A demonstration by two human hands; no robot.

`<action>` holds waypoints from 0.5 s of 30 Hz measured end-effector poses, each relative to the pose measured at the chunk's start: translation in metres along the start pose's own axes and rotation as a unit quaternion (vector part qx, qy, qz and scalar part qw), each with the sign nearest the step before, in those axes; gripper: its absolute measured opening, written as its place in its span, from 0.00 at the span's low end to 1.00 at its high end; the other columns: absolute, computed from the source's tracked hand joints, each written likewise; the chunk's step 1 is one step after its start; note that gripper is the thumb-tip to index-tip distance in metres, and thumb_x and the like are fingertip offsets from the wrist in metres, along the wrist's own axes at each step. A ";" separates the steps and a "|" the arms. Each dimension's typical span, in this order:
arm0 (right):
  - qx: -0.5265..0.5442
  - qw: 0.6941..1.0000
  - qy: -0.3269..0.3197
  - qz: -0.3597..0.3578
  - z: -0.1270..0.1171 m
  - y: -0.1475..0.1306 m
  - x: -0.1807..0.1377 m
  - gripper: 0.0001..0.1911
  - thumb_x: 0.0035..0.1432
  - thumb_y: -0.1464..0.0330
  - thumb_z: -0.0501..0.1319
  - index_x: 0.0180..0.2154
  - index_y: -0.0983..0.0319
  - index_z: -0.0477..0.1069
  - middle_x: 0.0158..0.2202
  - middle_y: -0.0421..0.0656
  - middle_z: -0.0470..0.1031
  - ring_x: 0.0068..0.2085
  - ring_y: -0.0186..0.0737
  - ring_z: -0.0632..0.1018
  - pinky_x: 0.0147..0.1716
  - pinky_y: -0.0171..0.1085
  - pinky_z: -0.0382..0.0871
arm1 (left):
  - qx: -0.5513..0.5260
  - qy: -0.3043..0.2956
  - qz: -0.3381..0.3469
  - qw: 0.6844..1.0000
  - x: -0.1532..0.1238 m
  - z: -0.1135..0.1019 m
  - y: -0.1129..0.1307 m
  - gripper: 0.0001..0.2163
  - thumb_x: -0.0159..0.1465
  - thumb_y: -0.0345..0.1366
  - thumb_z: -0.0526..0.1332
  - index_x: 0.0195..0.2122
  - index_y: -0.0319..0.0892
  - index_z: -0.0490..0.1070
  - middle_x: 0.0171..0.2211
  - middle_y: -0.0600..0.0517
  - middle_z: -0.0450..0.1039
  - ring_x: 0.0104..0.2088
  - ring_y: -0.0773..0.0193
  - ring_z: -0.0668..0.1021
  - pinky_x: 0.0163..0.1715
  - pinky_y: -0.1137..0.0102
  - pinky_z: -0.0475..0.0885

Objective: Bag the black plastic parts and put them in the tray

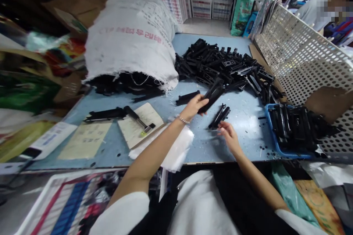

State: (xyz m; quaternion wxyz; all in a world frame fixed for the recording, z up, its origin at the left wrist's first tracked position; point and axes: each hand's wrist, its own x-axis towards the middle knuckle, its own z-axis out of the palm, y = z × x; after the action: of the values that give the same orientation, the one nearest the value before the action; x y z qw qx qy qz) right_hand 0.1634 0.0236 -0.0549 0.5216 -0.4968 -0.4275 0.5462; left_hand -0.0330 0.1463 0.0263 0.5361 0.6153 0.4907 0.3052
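Observation:
My left hand (194, 107) is closed around a long black plastic part (213, 93), which it holds tilted above the blue table. My right hand (229, 135) is open, its fingers loosely bent and apart. Its fingertips are at the lower end of another black plastic part (220, 116) lying on the table; whether they touch it I cannot tell. Beyond my left hand lies one more black part (187, 97). A large heap of similar black parts (212, 62) covers the back of the table.
A white woven sack (132, 33) with black parts at its mouth stands back left. A hammer-like tool (139, 120) rests on a pad (143, 117). At right, a blue basket (278, 147) holds black parts beside a perforated panel (309, 51). White plastic bags (176, 147) lie near the front edge.

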 end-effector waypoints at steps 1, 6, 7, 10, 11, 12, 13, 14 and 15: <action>0.026 0.999 0.008 -0.033 -0.003 -0.011 0.001 0.31 0.57 0.48 0.65 0.57 0.55 0.67 0.56 0.49 0.73 0.51 0.47 0.77 0.48 0.46 0.76 | -0.127 -0.092 -0.039 0.987 -0.021 0.012 -0.002 0.24 0.67 0.56 0.56 0.52 0.39 0.68 0.39 0.44 0.79 0.29 0.59 0.81 0.25 0.69 0.72; 0.070 0.990 -0.082 -0.090 -0.002 -0.057 -0.001 0.42 0.55 0.44 0.66 0.66 0.48 0.56 0.61 0.48 0.69 0.51 0.50 0.79 0.50 0.51 0.75 | -0.411 -0.301 -0.176 0.843 -0.105 0.069 -0.020 0.34 0.63 0.66 0.54 0.46 0.35 0.72 0.39 0.38 0.81 0.39 0.51 0.84 0.35 0.65 0.78; 0.042 0.991 -0.093 -0.084 0.000 -0.062 -0.003 0.42 0.55 0.46 0.67 0.65 0.48 0.56 0.59 0.48 0.71 0.49 0.50 0.79 0.48 0.50 0.76 | -0.410 -0.259 -0.163 0.859 -0.114 0.074 -0.022 0.34 0.62 0.66 0.56 0.48 0.37 0.72 0.41 0.39 0.81 0.43 0.51 0.83 0.39 0.64 0.78; -0.093 0.987 -0.096 -0.094 0.007 -0.068 -0.011 0.41 0.54 0.48 0.69 0.64 0.52 0.59 0.57 0.49 0.71 0.51 0.50 0.77 0.50 0.49 0.75 | -0.312 -0.125 -0.106 0.936 -0.126 0.080 -0.026 0.31 0.58 0.61 0.66 0.51 0.41 0.71 0.38 0.47 0.79 0.37 0.58 0.81 0.37 0.66 0.76; -0.135 0.981 -0.086 -0.106 0.009 -0.068 -0.013 0.39 0.56 0.48 0.67 0.64 0.53 0.60 0.57 0.50 0.70 0.53 0.50 0.76 0.51 0.48 0.74 | -0.281 -0.100 -0.100 0.949 -0.127 0.079 -0.026 0.30 0.57 0.60 0.67 0.49 0.41 0.71 0.34 0.50 0.78 0.32 0.62 0.79 0.34 0.68 0.75; -0.169 0.976 -0.067 -0.121 0.009 -0.068 -0.015 0.36 0.58 0.48 0.65 0.63 0.55 0.61 0.57 0.50 0.69 0.53 0.49 0.75 0.51 0.48 0.73 | -0.266 -0.087 -0.102 0.955 -0.128 0.079 -0.026 0.30 0.56 0.60 0.67 0.48 0.40 0.71 0.31 0.53 0.75 0.29 0.65 0.77 0.31 0.69 0.73; -0.198 0.970 -0.039 -0.136 0.009 -0.069 -0.016 0.33 0.60 0.48 0.63 0.61 0.56 0.63 0.55 0.50 0.70 0.51 0.48 0.75 0.50 0.47 0.73 | -0.266 -0.078 -0.107 0.955 -0.129 0.078 -0.025 0.30 0.57 0.61 0.66 0.47 0.40 0.71 0.29 0.55 0.72 0.26 0.67 0.75 0.28 0.70 0.72; -0.221 0.964 -0.008 -0.145 0.009 -0.069 -0.016 0.29 0.62 0.47 0.61 0.57 0.57 0.65 0.52 0.49 0.71 0.48 0.45 0.75 0.48 0.45 0.72 | -0.274 -0.073 -0.112 0.952 -0.130 0.078 -0.024 0.31 0.57 0.63 0.65 0.48 0.40 0.70 0.28 0.56 0.70 0.24 0.69 0.73 0.27 0.71 0.70; -0.240 0.959 0.015 -0.148 0.008 -0.070 -0.016 0.25 0.63 0.47 0.59 0.52 0.58 0.68 0.46 0.47 0.72 0.43 0.43 0.74 0.45 0.43 0.72 | -0.281 -0.071 -0.115 0.950 -0.131 0.079 -0.023 0.32 0.57 0.63 0.64 0.49 0.39 0.70 0.28 0.56 0.69 0.24 0.69 0.72 0.26 0.72 0.69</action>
State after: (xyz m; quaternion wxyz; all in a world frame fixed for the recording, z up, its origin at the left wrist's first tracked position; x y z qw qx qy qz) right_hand 0.1649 0.0147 0.0166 0.4687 -0.5467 -0.6066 0.3369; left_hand -0.0116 -0.0059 0.0052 0.7520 0.3994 0.4136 0.3223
